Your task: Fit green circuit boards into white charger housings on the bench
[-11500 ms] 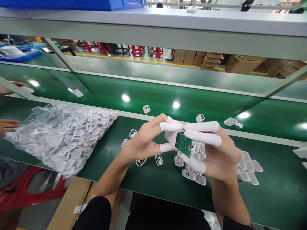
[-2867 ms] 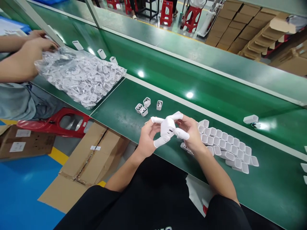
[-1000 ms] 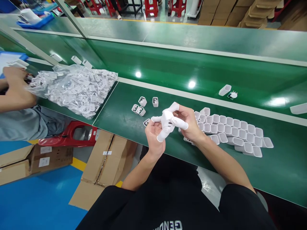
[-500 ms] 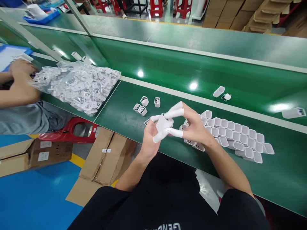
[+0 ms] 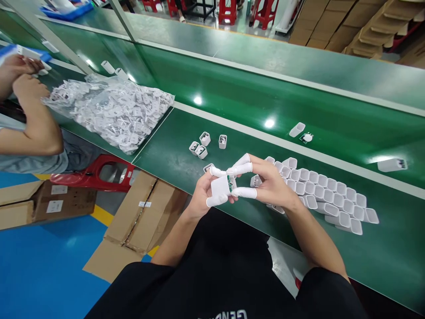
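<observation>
My left hand [image 5: 200,197] grips a white plastic charger housing [image 5: 219,186], thumb and finger in white finger cots on its two sides. From the housing's right end a green circuit board [image 5: 230,182] sticks out partway. At that end my right hand [image 5: 270,182], also in finger cots, pinches the board between thumb and fingers. Just beyond my hands, several housings with parts inside, such as this one [image 5: 222,141], stand on the green bench [image 5: 169,153]. Rows of open white housings [image 5: 318,191] lie to the right, partly behind my right forearm.
A clear bag of small white parts [image 5: 116,110] lies on the left, near a co-worker's hands [image 5: 26,75]. Along the back stand a single housing [image 5: 297,129], a loose circuit board [image 5: 307,138] and another housing [image 5: 392,165]. Cardboard boxes [image 5: 146,217] and a red stool [image 5: 96,175] are below.
The housing has turned in my hands, so the green board at its right end now shows. The camera view has shifted slightly. At the left, the co-worker's hand has lifted a white piece.
</observation>
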`<state>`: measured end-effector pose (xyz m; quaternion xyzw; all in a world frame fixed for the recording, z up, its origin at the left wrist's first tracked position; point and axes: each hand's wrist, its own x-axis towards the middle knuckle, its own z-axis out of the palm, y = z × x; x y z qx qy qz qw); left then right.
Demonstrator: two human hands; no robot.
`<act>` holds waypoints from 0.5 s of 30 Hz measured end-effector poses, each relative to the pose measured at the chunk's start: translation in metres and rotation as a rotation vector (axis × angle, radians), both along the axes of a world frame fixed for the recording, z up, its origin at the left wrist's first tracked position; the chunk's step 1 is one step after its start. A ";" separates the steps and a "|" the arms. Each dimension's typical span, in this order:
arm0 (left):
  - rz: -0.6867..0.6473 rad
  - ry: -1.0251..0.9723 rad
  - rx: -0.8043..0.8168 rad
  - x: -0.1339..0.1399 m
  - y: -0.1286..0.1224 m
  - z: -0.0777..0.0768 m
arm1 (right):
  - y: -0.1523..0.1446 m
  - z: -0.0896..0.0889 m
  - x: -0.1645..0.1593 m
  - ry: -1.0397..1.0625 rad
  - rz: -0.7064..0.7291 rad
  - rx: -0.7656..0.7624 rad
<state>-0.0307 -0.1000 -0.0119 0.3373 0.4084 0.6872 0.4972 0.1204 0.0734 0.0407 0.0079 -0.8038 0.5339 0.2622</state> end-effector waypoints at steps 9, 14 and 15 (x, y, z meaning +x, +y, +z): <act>0.058 0.022 0.004 -0.003 -0.002 -0.008 | -0.003 0.006 0.003 -0.050 0.017 0.096; 0.136 0.173 0.054 -0.009 -0.003 -0.008 | -0.003 0.008 0.006 -0.068 0.053 0.095; 0.145 0.232 0.049 -0.011 -0.005 -0.009 | -0.004 0.009 0.007 -0.092 0.062 0.099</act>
